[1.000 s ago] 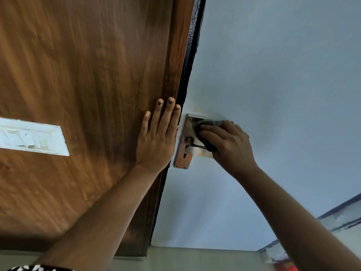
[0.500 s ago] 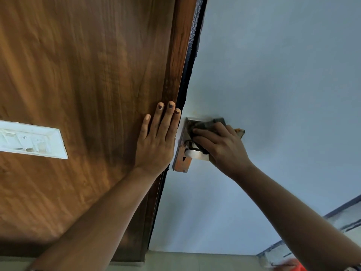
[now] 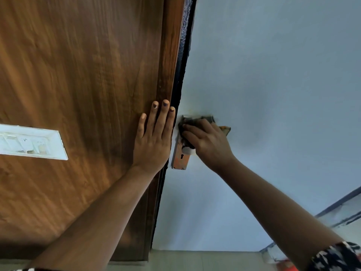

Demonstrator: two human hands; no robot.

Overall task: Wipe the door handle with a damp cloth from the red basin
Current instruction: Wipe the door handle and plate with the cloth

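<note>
A metal door handle plate (image 3: 180, 159) with a keyhole sits on the pale blue door (image 3: 273, 94), close to its edge. My right hand (image 3: 209, 143) grips a dark cloth (image 3: 207, 119) and presses it over the lever and the upper part of the plate; most of the lever is hidden under the hand, with only a pale stub showing. An orange-edged corner of the cloth sticks out to the right. My left hand (image 3: 154, 137) lies flat with straight fingers on the brown wooden panel (image 3: 88, 75) next to the door edge.
A white switch plate (image 3: 31, 142) is mounted on the wooden panel at the left. A bit of red, possibly the basin (image 3: 291, 267), shows at the bottom right edge. A pale floor strip runs along the bottom, with a dark-trimmed ledge at the right.
My right hand with the cloth has slid left along the handle toward the plate and door edge. The left hand has stayed flat on the wood.
</note>
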